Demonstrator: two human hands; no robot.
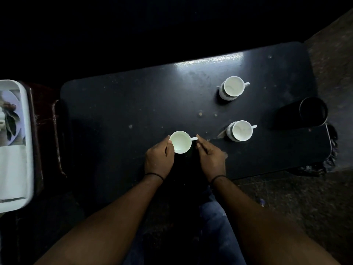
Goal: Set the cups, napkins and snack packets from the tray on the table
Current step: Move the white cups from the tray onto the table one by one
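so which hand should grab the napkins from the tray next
Left, probably. The tray with the napkins sits off the table's left end, on the left hand's side. The right hand would have to cross over the cup.

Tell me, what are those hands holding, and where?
The left hand grips the near cup by its side; the right hand's fingers touch its handle.

Three white cups (pixel 180 142) (pixel 234 86) (pixel 242 130), one tray (pixel 28 150), one dark tumbler (pixel 313 111).
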